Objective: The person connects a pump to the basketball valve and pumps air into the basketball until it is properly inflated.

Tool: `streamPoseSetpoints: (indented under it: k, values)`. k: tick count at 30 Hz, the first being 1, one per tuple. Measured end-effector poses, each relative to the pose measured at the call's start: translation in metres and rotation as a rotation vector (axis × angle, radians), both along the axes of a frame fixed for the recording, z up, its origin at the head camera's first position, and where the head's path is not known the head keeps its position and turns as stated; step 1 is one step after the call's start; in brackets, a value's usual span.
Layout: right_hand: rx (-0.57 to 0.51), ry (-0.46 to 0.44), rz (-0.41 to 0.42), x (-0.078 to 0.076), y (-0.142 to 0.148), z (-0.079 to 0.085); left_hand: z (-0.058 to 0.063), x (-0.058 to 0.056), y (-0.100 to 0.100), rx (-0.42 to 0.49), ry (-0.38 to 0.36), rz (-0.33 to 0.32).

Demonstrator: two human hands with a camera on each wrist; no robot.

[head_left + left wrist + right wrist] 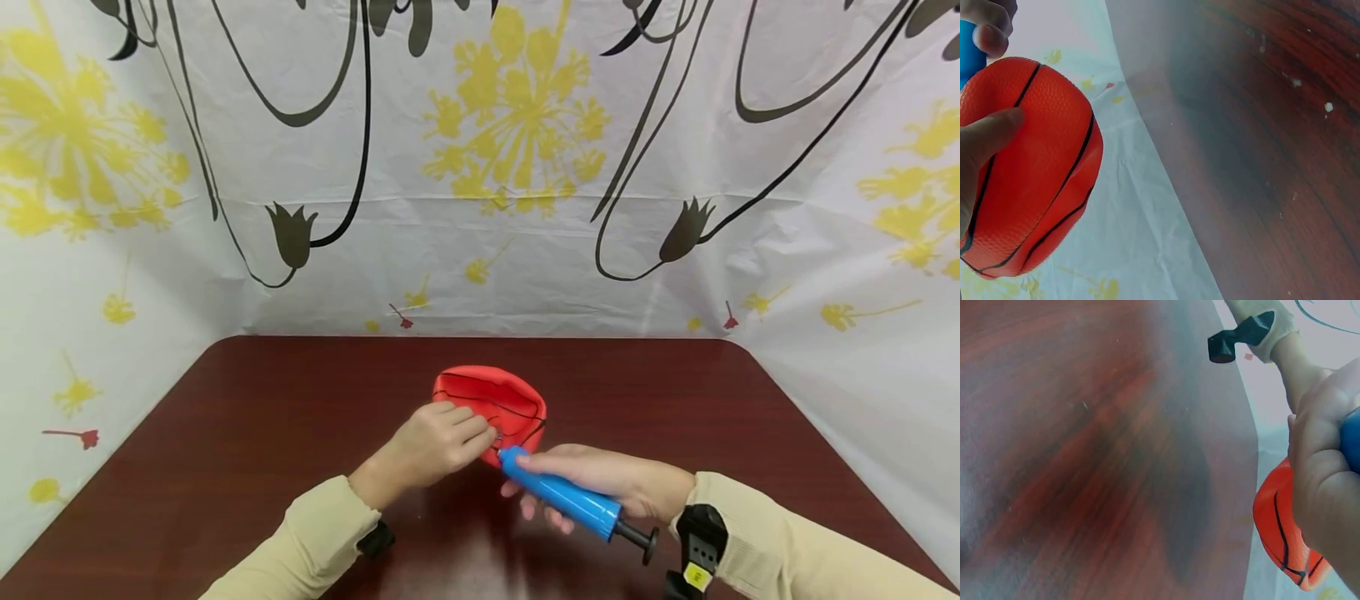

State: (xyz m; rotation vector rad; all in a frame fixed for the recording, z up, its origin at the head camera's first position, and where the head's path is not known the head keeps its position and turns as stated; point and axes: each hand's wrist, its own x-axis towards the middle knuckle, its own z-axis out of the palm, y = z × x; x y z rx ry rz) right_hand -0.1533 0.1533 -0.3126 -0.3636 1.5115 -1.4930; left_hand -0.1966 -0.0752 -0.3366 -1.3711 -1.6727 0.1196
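1. Two grips: left hand (438,442) pinches the rim of a red ball (498,398), thumb laid on its skin; right hand (592,471) wraps a blue pump (562,492).
2. Ball sits in front of the person, apparently clear of the surface (645,400); pump tip at its near edge, contact unclear.
3. Handling, judged: ball light, limp, likely to fold under pressure; best held close beside the tip. Pump light, stiff, perhaps slippery; hold by the barrel.
4. Ball skin pebbled, rubbery, black-lined, one side caved in. Pump a glossy cylinder with dark plunger (636,533).
5. Surface reddish-brown, wood-grained, shiny. Beyond, creased pale sheet (420,183), plant prints.
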Motion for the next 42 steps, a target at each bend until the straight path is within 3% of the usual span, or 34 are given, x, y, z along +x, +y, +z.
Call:
streamPoseSetpoints:
  k: [5,10,14,18,22,28,32,36,42]
  values:
    - [0.061,0.074,0.016,-0.001,0.006,0.008,-0.002,-0.001,-0.005,0.067,-0.045,0.027]
    - [0.191,0.313,0.037,0.0,0.014,0.015,0.0,0.0,-0.01,0.129,-0.109,0.049]
    - [0.241,0.498,0.055,0.003,0.013,0.019,0.003,0.002,-0.009,0.155,-0.156,-0.007]
    - [0.259,0.554,0.053,0.007,0.009,0.022,0.006,0.005,-0.01,0.138,-0.146,-0.061]
    - [0.199,0.459,0.071,0.006,0.009,0.024,0.009,0.007,-0.01,0.122,-0.078,-0.099]
    - [0.038,0.159,0.12,0.004,0.011,0.023,0.015,0.01,-0.009,0.12,0.06,-0.166]
    - [-0.028,0.028,0.139,0.005,0.011,0.02,0.016,0.011,-0.009,0.098,0.084,-0.195]
    - [-0.059,-0.011,0.145,0.005,0.013,0.017,0.016,0.011,-0.008,0.081,0.075,-0.169]
    - [0.008,0.093,0.157,0.0,0.018,0.021,0.017,0.008,-0.008,0.064,0.091,-0.103]
